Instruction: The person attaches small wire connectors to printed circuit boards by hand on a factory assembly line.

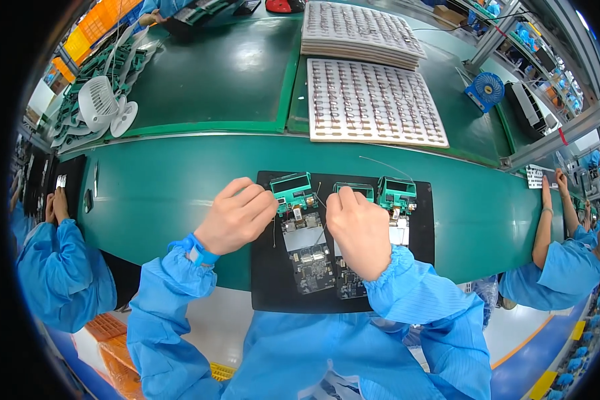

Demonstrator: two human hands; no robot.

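On a black mat [343, 306] in front of me lie three circuit boards, each joined to a green plastic frame. My left hand [237, 217] is closed in a pinch at the left edge of the left green frame [291, 184], which has a dark window. Below that frame lies its dark circuit board [312, 267]. My right hand [359, 230] is also pinched, over the middle board [351, 285], and hides much of it. Thin wires show near both hands' fingertips; what the fingers grip is too small to tell. The right green frame [397, 193] lies beyond my right hand.
White trays [379, 100] with rows of small parts lie on the far bench. A white fan [99, 103] stands among green parts at far left, a blue fan [487, 90] at right. Co-workers' hands [59, 205] show at left; another person's arm [545, 220] reaches in at right.
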